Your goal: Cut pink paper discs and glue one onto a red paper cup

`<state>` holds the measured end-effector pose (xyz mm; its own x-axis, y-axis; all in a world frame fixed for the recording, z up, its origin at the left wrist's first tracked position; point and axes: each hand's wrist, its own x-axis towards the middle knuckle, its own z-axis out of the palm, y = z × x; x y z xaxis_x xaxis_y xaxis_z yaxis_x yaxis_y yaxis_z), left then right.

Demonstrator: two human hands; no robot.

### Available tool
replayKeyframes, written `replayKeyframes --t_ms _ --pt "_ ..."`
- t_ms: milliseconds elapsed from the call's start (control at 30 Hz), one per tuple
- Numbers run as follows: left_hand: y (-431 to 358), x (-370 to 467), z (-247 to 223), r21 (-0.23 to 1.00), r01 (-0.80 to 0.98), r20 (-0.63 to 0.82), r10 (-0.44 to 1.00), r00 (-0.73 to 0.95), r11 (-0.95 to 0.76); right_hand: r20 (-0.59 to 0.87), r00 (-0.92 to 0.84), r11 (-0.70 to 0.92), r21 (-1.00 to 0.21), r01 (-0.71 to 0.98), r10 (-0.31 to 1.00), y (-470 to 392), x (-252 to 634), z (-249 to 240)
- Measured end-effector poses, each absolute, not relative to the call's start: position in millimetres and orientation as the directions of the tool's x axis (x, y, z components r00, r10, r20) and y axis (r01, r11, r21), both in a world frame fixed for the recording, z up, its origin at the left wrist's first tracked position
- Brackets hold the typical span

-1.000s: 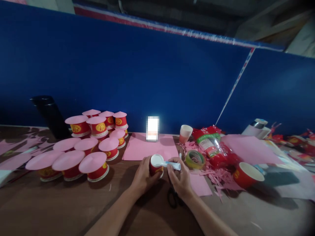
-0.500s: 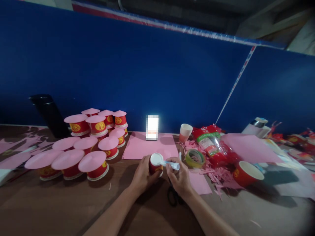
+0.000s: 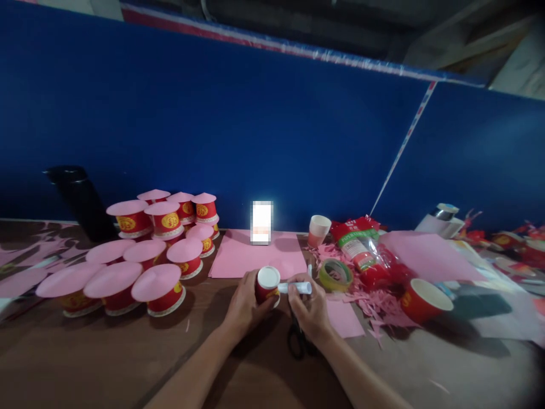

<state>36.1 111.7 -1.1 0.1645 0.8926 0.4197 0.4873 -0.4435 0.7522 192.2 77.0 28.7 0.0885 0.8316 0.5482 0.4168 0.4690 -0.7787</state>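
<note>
The left hand (image 3: 244,307) is clamped around an upturned red cup (image 3: 265,287), mouth downward, long axis near vertical, between the two hands. The right hand (image 3: 312,304), held apart, pinches a white tube (image 3: 303,288), roughly level, pointing left toward the cup; contact is unclear.

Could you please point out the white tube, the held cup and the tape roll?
White tube (image 3: 304,288), head view, on its barrel.
Held cup (image 3: 268,278), head view, on its white top.
Tape roll (image 3: 334,287), head view, on its front band.
</note>
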Motion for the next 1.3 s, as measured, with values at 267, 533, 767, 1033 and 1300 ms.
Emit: replayKeyframes --t_ms 267,533,767,1033,1300 --pt "110.5 35.4 0.0 0.741 0.497 0.434 0.887 0.159 -0.452 0.554 0.076 0.477 -0.771 0.421 0.829 76.5 191.3 27.6" --pt "114.2 34.3 -4.1 0.728 0.528 0.426 0.892 0.151 -0.437 0.607 -0.018 0.536 -0.687 0.49 0.794 74.0 189.7 28.2" --pt "114.6 34.3 -3.4 0.735 0.532 0.406 0.901 0.151 -0.42 0.604 -0.029 0.538 -0.686 0.491 0.797 75.3 190.2 26.0" --pt "115.3 32.8 -3.9 0.737 0.543 0.386 0.91 0.152 -0.403 0.564 0.008 0.505 -0.747 0.433 0.826 74.0 190.5 21.8" --pt "113.0 33.8 -1.4 0.722 0.545 0.414 0.897 0.152 -0.426 0.579 0.025 0.51 -0.737 0.443 0.815 74.0 189.3 26.3"
